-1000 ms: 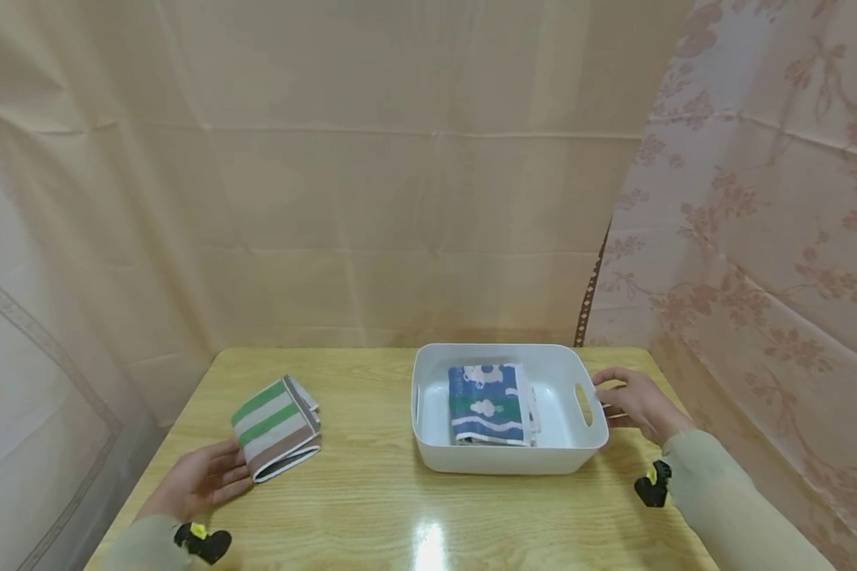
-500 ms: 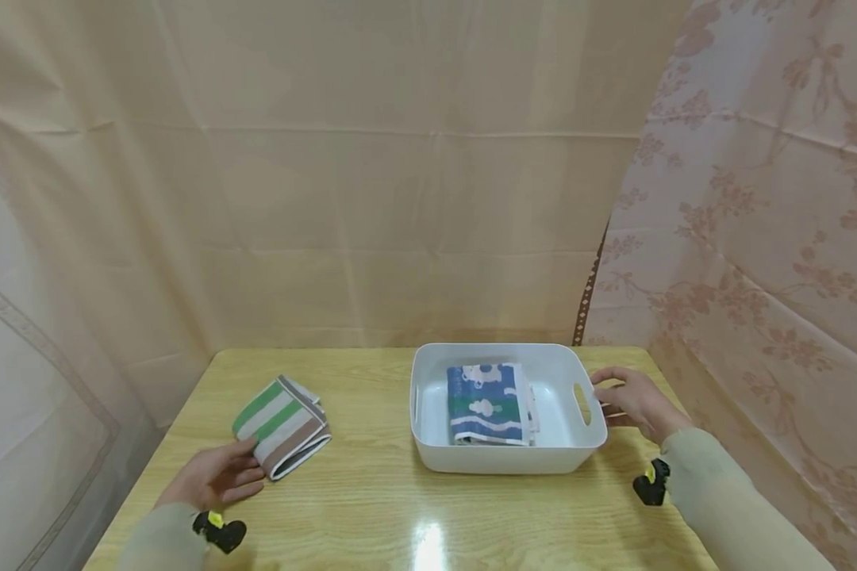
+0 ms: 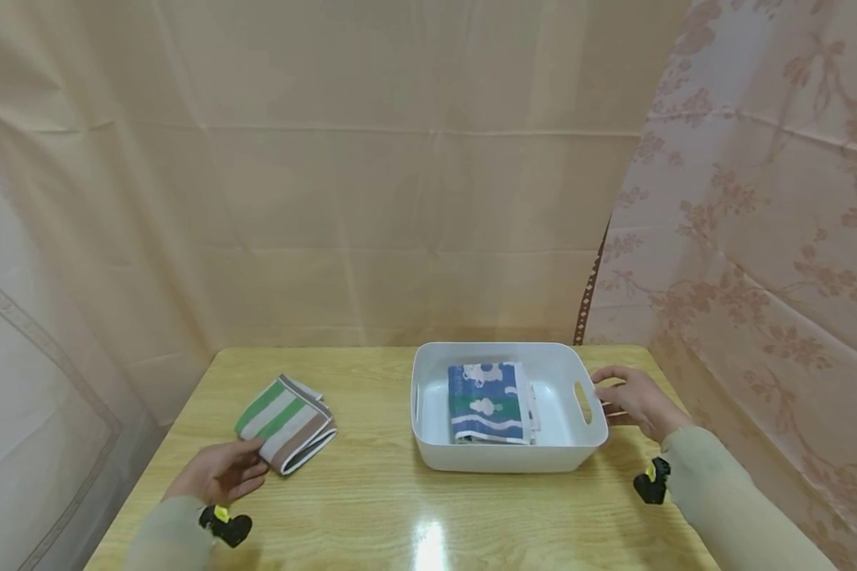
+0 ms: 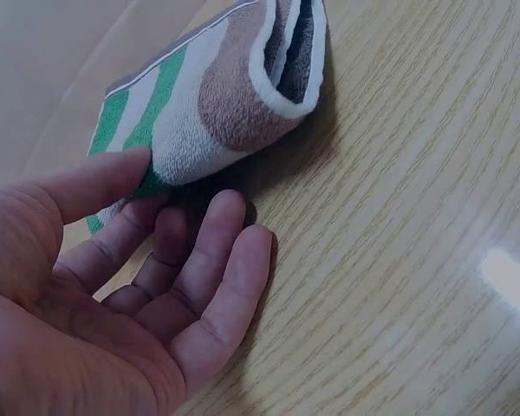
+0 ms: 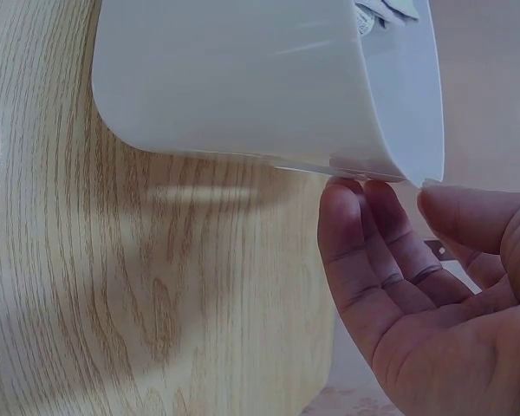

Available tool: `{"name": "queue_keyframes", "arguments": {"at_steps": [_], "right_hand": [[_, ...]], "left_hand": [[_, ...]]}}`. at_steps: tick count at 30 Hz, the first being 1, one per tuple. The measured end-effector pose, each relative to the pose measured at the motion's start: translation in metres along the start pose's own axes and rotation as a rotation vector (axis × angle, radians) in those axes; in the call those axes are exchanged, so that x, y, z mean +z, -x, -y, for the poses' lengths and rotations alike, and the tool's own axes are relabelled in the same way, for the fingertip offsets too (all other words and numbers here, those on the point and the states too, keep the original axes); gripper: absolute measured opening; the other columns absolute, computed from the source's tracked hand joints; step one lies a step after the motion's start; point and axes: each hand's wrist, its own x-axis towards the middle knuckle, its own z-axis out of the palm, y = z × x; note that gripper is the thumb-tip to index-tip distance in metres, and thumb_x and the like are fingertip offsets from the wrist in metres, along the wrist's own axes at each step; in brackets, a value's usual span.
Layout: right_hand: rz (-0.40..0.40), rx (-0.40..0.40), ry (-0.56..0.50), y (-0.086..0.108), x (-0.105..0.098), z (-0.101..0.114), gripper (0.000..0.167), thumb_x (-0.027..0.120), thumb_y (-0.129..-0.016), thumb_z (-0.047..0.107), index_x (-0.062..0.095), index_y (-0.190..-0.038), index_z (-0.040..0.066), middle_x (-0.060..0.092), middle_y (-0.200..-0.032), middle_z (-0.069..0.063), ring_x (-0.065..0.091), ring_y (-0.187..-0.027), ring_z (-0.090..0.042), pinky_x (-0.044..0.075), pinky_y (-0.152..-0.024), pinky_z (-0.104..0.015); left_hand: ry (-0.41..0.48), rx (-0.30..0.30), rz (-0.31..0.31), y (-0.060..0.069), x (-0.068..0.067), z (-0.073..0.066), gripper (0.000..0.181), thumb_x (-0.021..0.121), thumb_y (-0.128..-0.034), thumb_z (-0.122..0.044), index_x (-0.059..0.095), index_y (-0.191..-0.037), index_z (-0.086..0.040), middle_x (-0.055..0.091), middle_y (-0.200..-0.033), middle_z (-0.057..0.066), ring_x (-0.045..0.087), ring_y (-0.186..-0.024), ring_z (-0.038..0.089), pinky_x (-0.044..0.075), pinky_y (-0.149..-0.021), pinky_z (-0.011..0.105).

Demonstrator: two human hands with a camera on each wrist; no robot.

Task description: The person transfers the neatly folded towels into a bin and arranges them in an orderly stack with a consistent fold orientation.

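My left hand (image 3: 221, 469) pinches the near left corner of a folded hand towel (image 3: 286, 424) with green, white and brown stripes. In the left wrist view the thumb (image 4: 113, 180) lies on top of the towel (image 4: 178, 108); its other fingers curve below, near the table. At the right end of a white plastic bin (image 3: 471, 460), my right hand (image 3: 639, 403) touches the outer wall beside the handle hole. From the right wrist, the fingertips (image 5: 342, 208) and thumb meet the bin's side (image 5: 243, 78) near its rim. A blue and green patterned folded towel (image 3: 486, 404) lies inside the bin.
Both items stand on a light wooden table (image 3: 371, 507). A beige curtain (image 3: 400, 198) hangs behind its far edge, and a flower-patterned curtain (image 3: 771, 238) is at the right. Bare wood separates the striped towel from the bin.
My left hand has shifted to the right, and the striped towel has moved a little to the right with it, turning slightly. The right hand and bin stay in place.
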Motion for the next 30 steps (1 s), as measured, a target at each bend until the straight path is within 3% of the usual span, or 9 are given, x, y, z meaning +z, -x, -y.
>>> {"name": "queue_keyframes", "arguments": {"at_steps": [11, 17, 20, 26, 30], "right_hand": [[-0.006, 0.005, 0.009, -0.003, -0.001, -0.002, 0.038, 0.056, -0.105, 0.011, 0.046, -0.138, -0.004, 0.067, -0.117, -0.022, 0.07, -0.092, -0.026, 0.062, -0.082, -0.046], [-0.004, -0.002, 0.001, -0.001, 0.0, -0.002, 0.038, 0.056, -0.105, 0.011, 0.046, -0.138, -0.004, 0.067, -0.118, -0.024, 0.071, -0.093, -0.027, 0.062, -0.081, -0.045], [0.0, -0.006, -0.002, -0.001, 0.0, -0.002, 0.037, 0.056, -0.105, 0.011, 0.046, -0.137, -0.004, 0.067, -0.118, -0.024, 0.071, -0.094, -0.028, 0.062, -0.082, -0.046], [-0.007, 0.004, 0.002, -0.003, 0.001, -0.002, 0.037, 0.057, -0.104, 0.01, 0.047, -0.136, -0.004, 0.067, -0.116, -0.023, 0.071, -0.092, -0.027, 0.062, -0.082, -0.045], [-0.008, 0.004, 0.009, -0.002, 0.001, -0.001, 0.037, 0.057, -0.104, 0.011, 0.047, -0.137, -0.003, 0.066, -0.118, -0.024, 0.071, -0.093, -0.027, 0.062, -0.083, -0.047]], "left_hand": [[0.065, 0.032, 0.077, -0.004, -0.008, 0.004, 0.02, 0.065, -0.1001, -0.013, 0.056, -0.113, -0.001, 0.07, -0.094, 0.009, 0.072, -0.089, 0.024, 0.059, -0.092, 0.046], [0.062, 0.037, 0.143, -0.006, -0.015, 0.01, 0.01, 0.055, -0.1035, -0.012, 0.06, -0.108, -0.004, 0.073, -0.093, 0.008, 0.072, -0.09, 0.022, 0.06, -0.09, 0.044], [0.053, 0.043, 0.137, -0.006, -0.016, 0.012, 0.01, 0.053, -0.1037, -0.01, 0.061, -0.105, -0.005, 0.074, -0.092, 0.007, 0.072, -0.089, 0.022, 0.061, -0.087, 0.042], [0.089, 0.043, 0.08, -0.003, -0.016, 0.014, 0.021, 0.056, -0.1016, -0.006, 0.051, -0.121, 0.001, 0.074, -0.09, 0.008, 0.072, -0.087, 0.022, 0.061, -0.087, 0.044], [0.12, 0.024, 0.057, -0.003, -0.016, 0.014, 0.023, 0.056, -0.1022, -0.007, 0.048, -0.122, 0.003, 0.073, -0.088, 0.008, 0.072, -0.085, 0.022, 0.061, -0.088, 0.044]]}}
